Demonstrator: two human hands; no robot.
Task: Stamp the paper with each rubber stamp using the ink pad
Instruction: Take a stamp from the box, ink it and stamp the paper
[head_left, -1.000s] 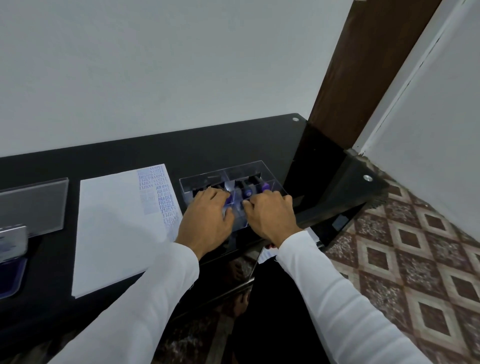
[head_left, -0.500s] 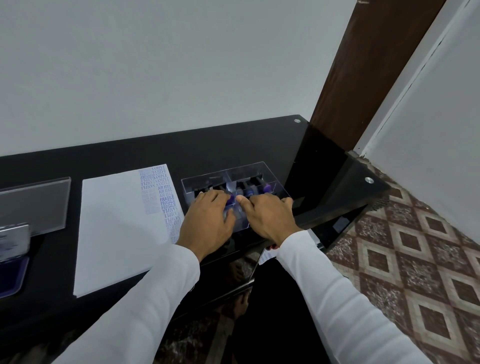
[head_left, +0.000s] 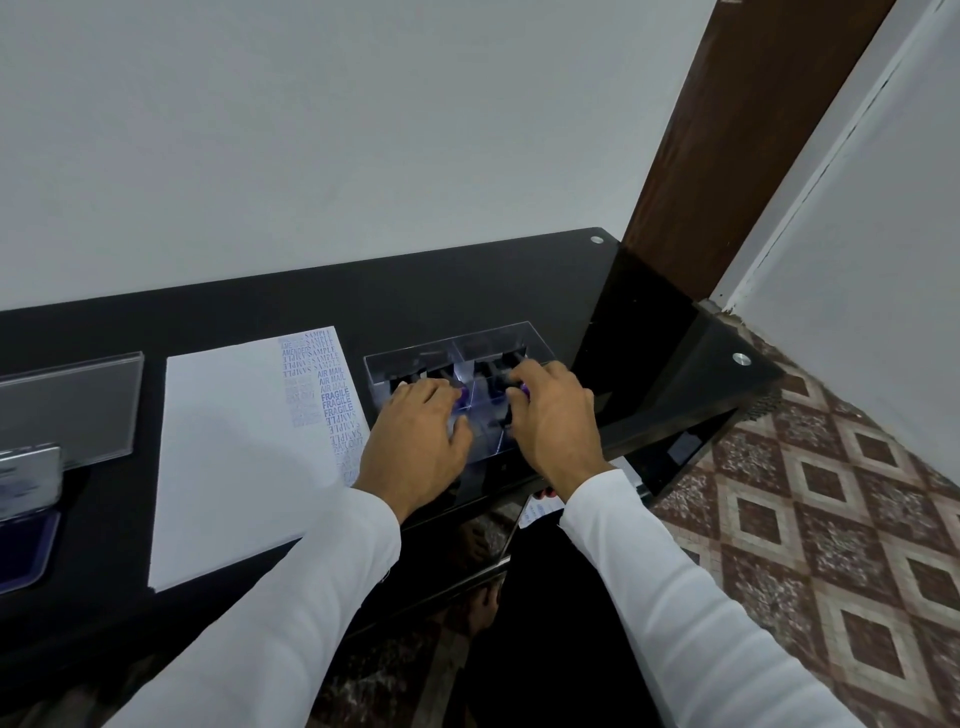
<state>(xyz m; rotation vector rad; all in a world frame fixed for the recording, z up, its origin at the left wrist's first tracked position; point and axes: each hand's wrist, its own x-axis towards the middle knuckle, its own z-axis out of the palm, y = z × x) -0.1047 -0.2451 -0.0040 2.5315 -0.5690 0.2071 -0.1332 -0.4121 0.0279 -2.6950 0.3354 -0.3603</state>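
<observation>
Over the clear stamp box (head_left: 457, 358), the right hand (head_left: 553, 415) has shifted rightward from the left hand (head_left: 418, 441), both curling onto purple-handled stamps (head_left: 523, 388), choosing the next.

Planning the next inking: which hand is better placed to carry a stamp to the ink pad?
Left, probably. The left hand sits in the clear tray nearer the ink pad at far left; the right hand would cross over.

Right hand (head_left: 553, 415) further right in the clear stamp box (head_left: 498, 338) — apart from left hand (head_left: 418, 441).
</observation>
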